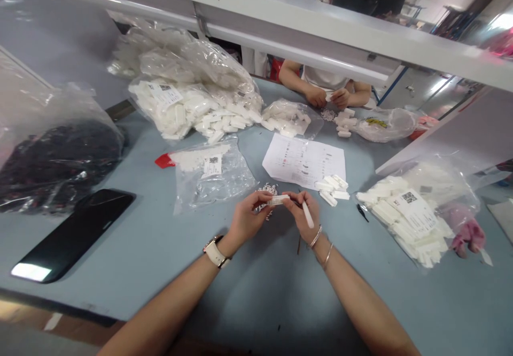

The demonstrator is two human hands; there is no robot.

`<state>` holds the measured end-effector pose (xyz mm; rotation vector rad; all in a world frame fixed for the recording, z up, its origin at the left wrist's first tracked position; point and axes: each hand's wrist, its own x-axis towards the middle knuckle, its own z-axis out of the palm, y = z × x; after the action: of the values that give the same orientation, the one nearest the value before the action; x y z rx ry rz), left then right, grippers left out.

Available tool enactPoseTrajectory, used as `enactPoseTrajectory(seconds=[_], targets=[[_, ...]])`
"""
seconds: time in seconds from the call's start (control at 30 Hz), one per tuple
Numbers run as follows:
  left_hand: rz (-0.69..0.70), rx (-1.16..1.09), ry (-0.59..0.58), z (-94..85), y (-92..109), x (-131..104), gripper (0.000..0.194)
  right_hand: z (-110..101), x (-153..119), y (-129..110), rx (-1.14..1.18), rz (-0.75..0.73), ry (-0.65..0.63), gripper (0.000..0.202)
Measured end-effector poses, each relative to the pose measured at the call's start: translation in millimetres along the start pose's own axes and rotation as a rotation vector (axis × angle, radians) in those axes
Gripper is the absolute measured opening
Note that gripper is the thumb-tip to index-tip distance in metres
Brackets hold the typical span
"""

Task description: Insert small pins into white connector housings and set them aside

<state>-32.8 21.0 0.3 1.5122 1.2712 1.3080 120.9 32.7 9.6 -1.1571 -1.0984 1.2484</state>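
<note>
Between my two hands, above the bench, is a small white plastic block with a row of holes or teeth along its side. My left hand pinches its left end. The fingertips of my right hand close on the block's right end. A white-handled tool also sits in my right hand, its handle pointing down toward the wrist; its tip is hidden by the fingers. Tiny white pieces lie in a loose pile just behind and under the block. Several similar white blocks lie to the right.
A printed sheet lies behind my hands. Clear bags of white parts stand at the back and right. A black phone-like slab and a bag of dark parts are left. Opposite, a co-worker's hands handle a white piece under the shelf.
</note>
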Motion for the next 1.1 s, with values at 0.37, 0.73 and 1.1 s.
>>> enactPoseTrajectory(seconds=[0.37,0.73,1.1], targets=[[-0.108,0.037,0.188,-2.8,-2,5,0.024,5,-10,19,-0.746,-0.309,-0.227,0.024],[-0.100,0.033,0.189,-2.1,-2,5,0.022,9,-6,11,-1.121,-0.423,-0.357,0.017],[-0.097,0.036,0.205,-2.3,-3,5,0.023,9,-6,9,-1.181,-0.394,-0.317,0.016]])
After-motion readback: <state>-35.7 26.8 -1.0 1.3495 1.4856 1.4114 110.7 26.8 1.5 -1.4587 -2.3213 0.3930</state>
